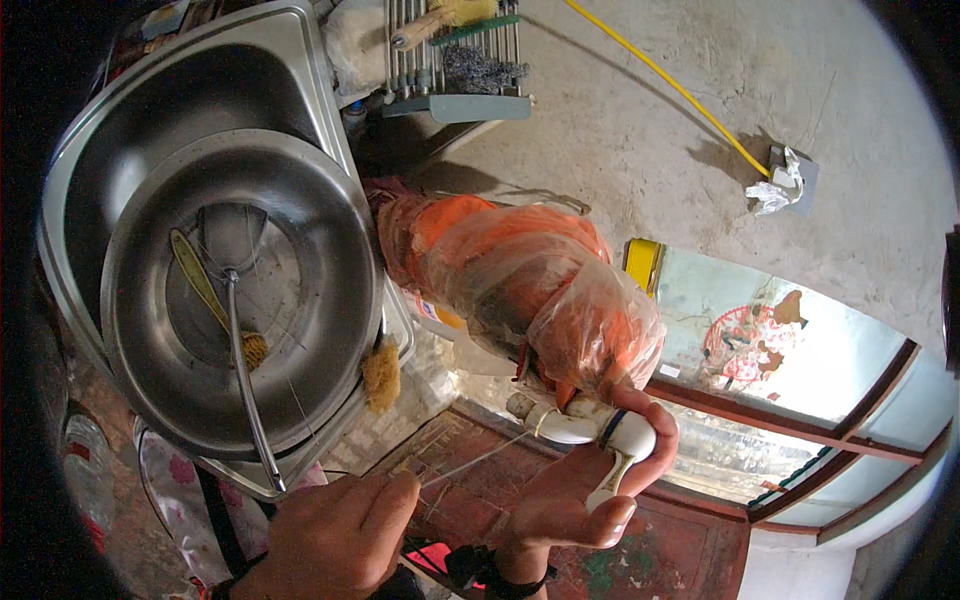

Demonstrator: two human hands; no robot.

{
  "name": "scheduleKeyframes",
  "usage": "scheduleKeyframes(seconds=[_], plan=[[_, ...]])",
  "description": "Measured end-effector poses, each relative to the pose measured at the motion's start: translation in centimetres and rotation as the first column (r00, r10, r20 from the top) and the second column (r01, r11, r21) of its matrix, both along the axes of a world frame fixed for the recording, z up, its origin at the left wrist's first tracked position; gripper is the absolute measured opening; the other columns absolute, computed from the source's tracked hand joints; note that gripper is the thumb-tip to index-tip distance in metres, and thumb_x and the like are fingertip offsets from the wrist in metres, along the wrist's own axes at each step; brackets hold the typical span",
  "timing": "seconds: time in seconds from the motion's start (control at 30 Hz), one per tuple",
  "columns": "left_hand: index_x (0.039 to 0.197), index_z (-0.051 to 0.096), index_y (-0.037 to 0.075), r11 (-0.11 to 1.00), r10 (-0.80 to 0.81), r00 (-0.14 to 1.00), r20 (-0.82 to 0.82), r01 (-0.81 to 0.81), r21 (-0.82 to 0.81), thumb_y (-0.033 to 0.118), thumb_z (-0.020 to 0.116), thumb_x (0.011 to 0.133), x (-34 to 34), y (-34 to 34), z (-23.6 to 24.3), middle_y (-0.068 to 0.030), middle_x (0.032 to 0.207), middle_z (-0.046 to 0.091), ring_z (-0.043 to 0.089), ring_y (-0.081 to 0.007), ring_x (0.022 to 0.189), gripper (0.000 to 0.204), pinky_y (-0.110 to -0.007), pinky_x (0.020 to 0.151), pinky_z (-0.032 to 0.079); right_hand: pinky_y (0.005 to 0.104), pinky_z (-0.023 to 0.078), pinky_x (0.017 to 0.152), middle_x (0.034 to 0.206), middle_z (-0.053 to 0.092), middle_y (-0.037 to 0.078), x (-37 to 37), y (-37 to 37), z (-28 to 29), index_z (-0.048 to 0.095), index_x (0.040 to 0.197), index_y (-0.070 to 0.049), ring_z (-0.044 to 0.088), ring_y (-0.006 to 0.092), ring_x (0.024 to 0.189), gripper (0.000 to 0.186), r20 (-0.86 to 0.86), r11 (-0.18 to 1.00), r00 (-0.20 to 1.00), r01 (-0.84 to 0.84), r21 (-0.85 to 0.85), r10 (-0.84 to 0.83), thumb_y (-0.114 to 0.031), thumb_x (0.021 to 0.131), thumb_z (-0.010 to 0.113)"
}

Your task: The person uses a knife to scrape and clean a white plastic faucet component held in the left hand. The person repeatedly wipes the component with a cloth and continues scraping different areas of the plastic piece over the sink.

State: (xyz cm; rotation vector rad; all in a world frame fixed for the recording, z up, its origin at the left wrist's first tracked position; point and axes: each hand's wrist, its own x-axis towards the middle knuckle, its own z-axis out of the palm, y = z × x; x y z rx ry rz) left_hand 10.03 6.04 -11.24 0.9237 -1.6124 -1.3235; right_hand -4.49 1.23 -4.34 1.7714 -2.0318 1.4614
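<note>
My right hand [560, 505] is wrapped round a white plastic pipe fitting [632, 437], curved like a tap, with a dark blue ring and yellowed, dirty ends. The thumb lies along its lower side. To the left, my left hand [335, 530] is closed in a pinch on a thin pale rod [470, 462]. That rod slants up toward the fitting's open end; whether its tip touches, I cannot tell. Just behind the fitting bulges an orange bundle [500, 265] wrapped in clear plastic.
At left, a steel basin [135, 215] sits in a metal sink [75, 180], holding a ladle [240, 350] and a scrub brush [195, 270]. A yellow sponge [382, 375] hangs at the rim. Beyond are a dish rack [470, 108], a yellow cable [680, 85] and a glazed red-framed door [830, 440].
</note>
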Motion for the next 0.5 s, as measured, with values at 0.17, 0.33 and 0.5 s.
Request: scheduleKeyframes(seconds=[0.17, 0.33, 0.5], plan=[[0.103, 0.057, -0.006, 0.999, 0.029, 1.000, 0.005, -0.028, -0.029, -0.003, 0.059, 0.079, 0.0, -0.1, -0.4, -0.0197, 0.090, 0.063, 0.064, -0.0318, 0.078, 0.024, -0.036, 0.065, 0.053, 0.0415, 0.031, 0.096, 0.106, 0.048, 0.014, -0.1, 0.1, 0.0, 0.043, 0.115, -0.001, 0.045, 0.0272, 0.104, 0.072, 0.058, 0.999, 0.997, 0.047, -0.007, -0.047, -0.062, 0.077, 0.036], [0.087, 0.056, 0.000, 0.977, -0.074, 0.989, 0.129, 0.046, 0.208, 0.002, 0.060, 0.076, -0.5, -0.8, -0.7, -0.0159, 0.068, 0.056, 0.058, -0.0338, 0.061, 0.012, -0.041, 0.053, 0.045, 0.0413, 0.031, 0.095, 0.106, 0.049, 0.015, 0.0, 0.1, 0.0, 0.043, 0.115, -0.001, 0.045, 0.0273, 0.103, 0.072, 0.037, 1.000, 0.999, -0.011, 0.001, 0.011, -0.061, 0.077, 0.036], [0.098, 0.058, -0.005, 0.994, -0.009, 0.999, 0.033, 0.005, 0.109, -0.002, 0.059, 0.079, 0.2, 0.0, -1.0, -0.0183, 0.083, 0.062, 0.062, -0.0318, 0.073, 0.020, -0.037, 0.061, 0.051, 0.0414, 0.031, 0.096, 0.106, 0.049, 0.015, -0.1, -0.2, 0.2, 0.044, 0.114, -0.001, 0.045, 0.0273, 0.104, 0.072, 0.146, 0.998, 0.988, 0.055, -0.017, -0.052, -0.062, 0.077, 0.036]])
